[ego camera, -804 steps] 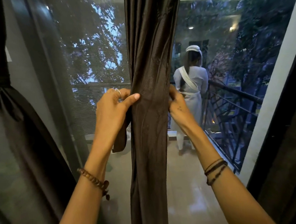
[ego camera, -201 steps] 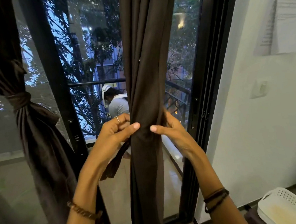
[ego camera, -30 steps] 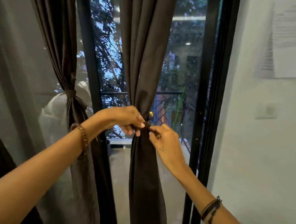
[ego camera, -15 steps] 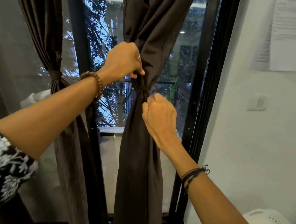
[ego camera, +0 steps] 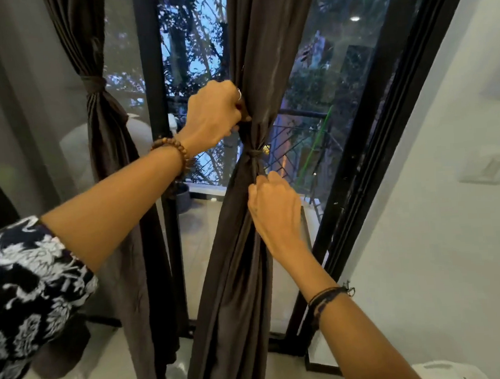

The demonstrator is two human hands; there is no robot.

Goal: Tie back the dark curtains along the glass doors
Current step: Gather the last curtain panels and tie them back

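Observation:
A dark brown curtain [ego camera: 263, 42] hangs in front of the glass door, gathered at mid-height by a thin dark tie [ego camera: 252, 153]. My left hand [ego camera: 213, 115] grips the bunched fabric just above the tie. My right hand [ego camera: 275, 209] grips the curtain just below the tie, fingers curled into the folds. To the left a second dark curtain [ego camera: 105, 133] hangs with a knotted tie [ego camera: 93, 81] around it.
Black door frames [ego camera: 385, 122] stand right and between the curtains [ego camera: 152, 78]. A white wall with a light switch [ego camera: 483, 169] is at the right. A white perforated basket [ego camera: 447, 372] sits at the bottom right. A balcony railing shows through the glass.
Both hands have spread apart along the curtain, left above and right below the tie. The view has shifted slightly; the tie sits lower in frame than half a second ago.

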